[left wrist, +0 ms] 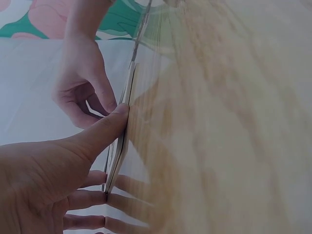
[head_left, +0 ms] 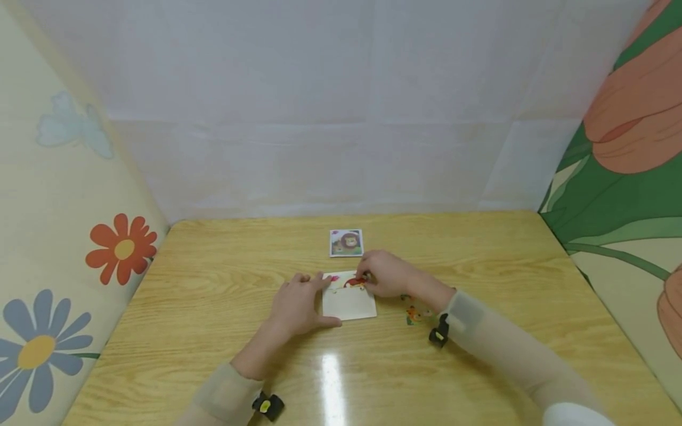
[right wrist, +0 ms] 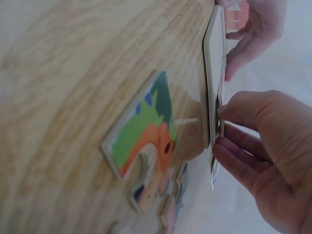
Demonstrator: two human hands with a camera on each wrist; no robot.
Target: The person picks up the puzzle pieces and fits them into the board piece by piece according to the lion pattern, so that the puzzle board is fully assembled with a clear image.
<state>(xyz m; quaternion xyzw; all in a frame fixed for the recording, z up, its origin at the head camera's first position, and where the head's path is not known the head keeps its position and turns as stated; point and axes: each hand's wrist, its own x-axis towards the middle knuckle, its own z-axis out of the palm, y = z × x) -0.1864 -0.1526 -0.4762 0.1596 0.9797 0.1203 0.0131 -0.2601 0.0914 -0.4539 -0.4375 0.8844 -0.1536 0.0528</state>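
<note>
A shallow white puzzle board (head_left: 348,305) lies on the table, with picture pieces (head_left: 354,283) along its far part and bare white nearer the person. My left hand (head_left: 298,305) holds the board at its left side, thumb along the near edge and fingers at the far left corner. At the far right corner my right hand (head_left: 388,273) pinches a puzzle piece between thumb and fingers, low against the board. Those fingers hide most of that piece. In the right wrist view, loose puzzle pieces (right wrist: 141,126) in green and orange lie beside the board.
A square lion picture (head_left: 346,243) lies just beyond the board. More loose pieces (head_left: 412,315) sit under the right forearm. The wooden table (head_left: 224,254) meets a white cloth backdrop (head_left: 341,165), with flower-print panels at both sides.
</note>
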